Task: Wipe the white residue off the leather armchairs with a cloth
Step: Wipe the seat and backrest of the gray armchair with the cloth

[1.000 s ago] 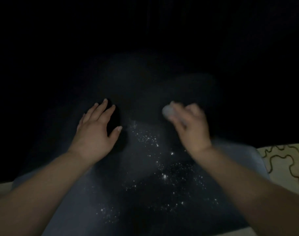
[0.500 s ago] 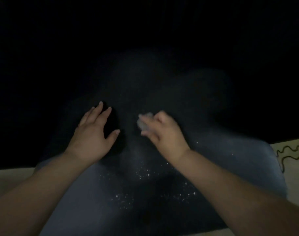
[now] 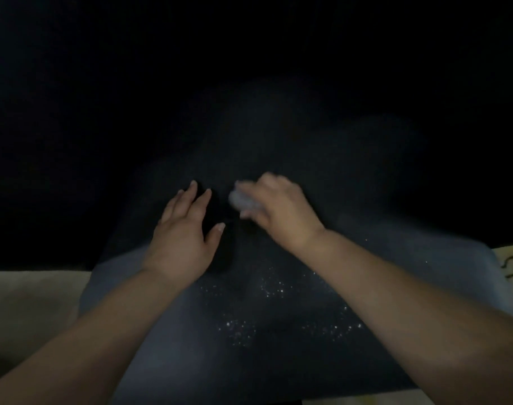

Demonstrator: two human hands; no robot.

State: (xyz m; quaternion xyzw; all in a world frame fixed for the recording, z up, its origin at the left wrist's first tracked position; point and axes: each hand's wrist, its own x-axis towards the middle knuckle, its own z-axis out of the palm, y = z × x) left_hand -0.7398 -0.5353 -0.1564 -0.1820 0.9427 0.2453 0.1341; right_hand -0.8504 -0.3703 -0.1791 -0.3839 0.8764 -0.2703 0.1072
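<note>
Two hands on dark armchair seat (image 3: pixel 278 361): left hand (image 3: pixel 180 241) flat, released; right hand (image 3: pixel 281 211) grasping cloth (image 3: pixel 242 199); white specks (image 3: pixel 273 290).

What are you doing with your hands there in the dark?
A person is wiping a dark leather armchair. The right hand grips a small pale cloth bunched up against the leather. The left hand rests flat on the chair beside it, fingers spread. White specks of residue are scattered on the leather nearer the person, so there is more to wipe. The room is very dark, and the far part of the chair cannot be made out.
</note>
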